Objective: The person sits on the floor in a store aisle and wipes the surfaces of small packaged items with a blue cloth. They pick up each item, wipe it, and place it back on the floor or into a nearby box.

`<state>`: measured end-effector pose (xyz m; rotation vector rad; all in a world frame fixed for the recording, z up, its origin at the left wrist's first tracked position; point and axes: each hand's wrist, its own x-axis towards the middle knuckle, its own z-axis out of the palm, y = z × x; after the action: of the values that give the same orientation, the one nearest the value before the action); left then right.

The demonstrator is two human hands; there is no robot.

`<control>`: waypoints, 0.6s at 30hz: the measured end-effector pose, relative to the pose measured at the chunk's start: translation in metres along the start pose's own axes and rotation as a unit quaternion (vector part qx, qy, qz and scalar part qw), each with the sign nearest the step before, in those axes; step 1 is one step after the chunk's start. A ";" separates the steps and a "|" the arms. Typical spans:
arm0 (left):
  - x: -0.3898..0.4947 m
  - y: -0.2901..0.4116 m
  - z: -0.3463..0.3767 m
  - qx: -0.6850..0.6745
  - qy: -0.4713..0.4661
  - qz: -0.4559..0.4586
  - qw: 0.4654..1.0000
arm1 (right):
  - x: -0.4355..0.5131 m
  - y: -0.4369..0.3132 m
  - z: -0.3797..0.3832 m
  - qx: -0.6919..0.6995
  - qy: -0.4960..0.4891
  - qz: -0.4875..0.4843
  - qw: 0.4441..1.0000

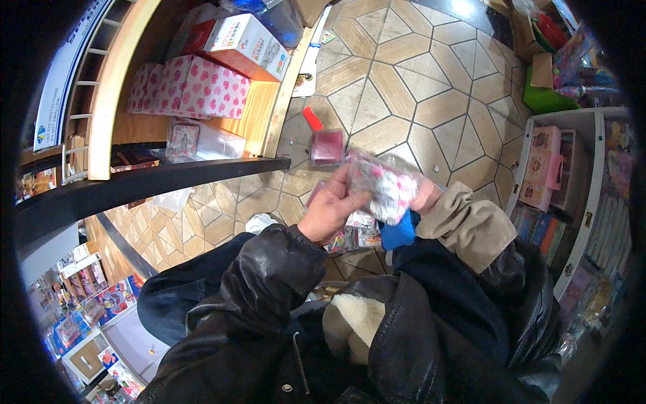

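Between my two hands is a clear plastic-wrapped packet (387, 191) with a white, pink and grey pattern, slightly blurred. My left hand (327, 206) grips its left side, thumb across the front. At the opposite edge my right hand (427, 195) holds it, with most of the fingers hidden behind the wrap. Just beyond the packet, a dark red square item in clear plastic (327, 147) lies on the tiled floor. Below my hands, partly covered by them, are several small packaged items (367, 236) and a blue object (396, 235) whose kind I cannot tell.
A wooden shelf (270, 118) at the left holds heart-patterned boxes (217, 91) and a white and orange box (252, 45). A black beam (151, 174) juts out below it. A red strip (313, 118) lies on the floor. Rightward stands a shelf unit with a pink case (540, 166).
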<state>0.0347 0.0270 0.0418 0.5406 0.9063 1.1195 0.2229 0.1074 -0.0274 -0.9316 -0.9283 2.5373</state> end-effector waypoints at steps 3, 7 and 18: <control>0.011 -0.003 -0.005 -0.093 0.096 0.025 0.991 | 0.001 -0.031 0.009 -0.113 0.333 0.053 0.935; 0.013 -0.007 -0.007 -0.073 0.239 -0.014 0.968 | -0.012 -0.066 0.035 0.025 0.316 -0.264 0.911; 0.003 -0.009 0.019 -0.128 0.118 -0.070 0.982 | -0.004 -0.049 0.020 -0.597 0.194 -0.315 0.712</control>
<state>0.0557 0.0273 0.0442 0.1309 0.9706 1.1660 0.2145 0.1331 0.0186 -1.0453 -2.2585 0.8898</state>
